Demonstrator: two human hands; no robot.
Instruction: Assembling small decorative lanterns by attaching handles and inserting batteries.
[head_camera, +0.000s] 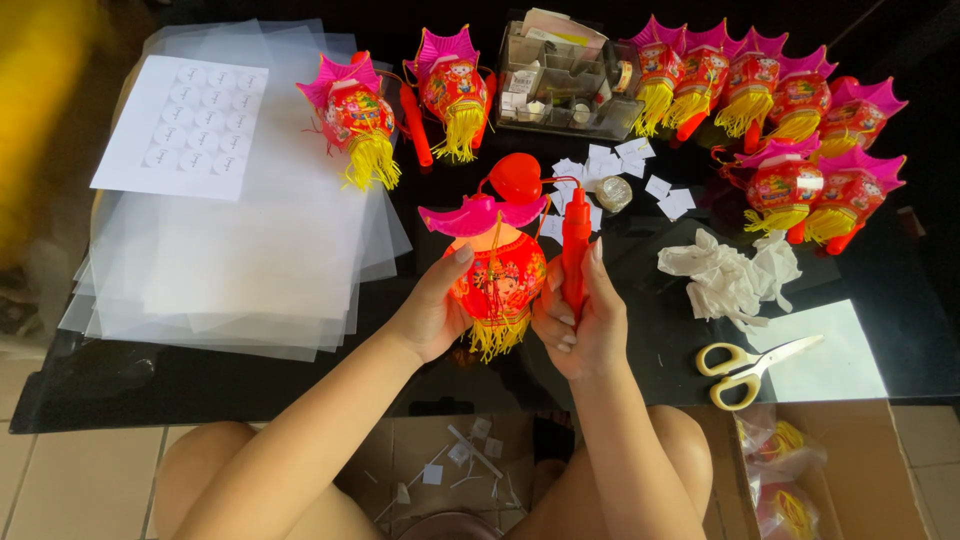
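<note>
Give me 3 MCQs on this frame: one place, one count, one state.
1. Where do the scissors lie?
A. On the clear sheets
B. On the dark table, to the right of the right hand
C. In the cardboard box

2. How many lanterns stand apart at the top between the clear sheets and the clear organiser box?
A. Two
B. Four
C. Six

3. What state is the held lantern in?
A. Lit, glowing orange
B. Dark
C. Folded flat

Key: 1 B, the scissors rest on the table beside the right hand. 2 A, two lanterns stand there. 3 A, the body glows between the left hand and the red handle that the right hand grips.
</note>
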